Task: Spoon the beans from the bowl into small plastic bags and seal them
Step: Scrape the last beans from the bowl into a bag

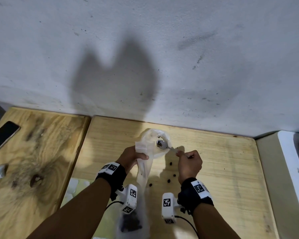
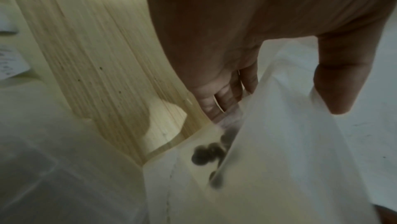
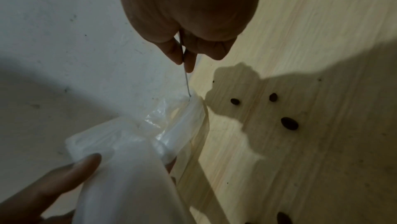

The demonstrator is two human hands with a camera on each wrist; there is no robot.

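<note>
Beans (image 1: pixel 160 144) sit on a spoon (image 1: pixel 162 145) pinched by the right hand (image 1: pixel 189 163) over the bag (image 1: pixel 146 158) the left hand (image 1: pixel 130 156) grips; a sagging mouth could spill more.

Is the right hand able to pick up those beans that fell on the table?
Probably not yet: the right hand is busy pinching the spoon over the bag. The spilled beans lie uncovered just beside it.

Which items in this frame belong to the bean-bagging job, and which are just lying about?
In use:
- plastic bag, held open by the left hand
- spoon carrying beans, pinched by the right hand
- spilled beans on the wooden table

Lying about:
- phone
- white object at the right edge
</note>
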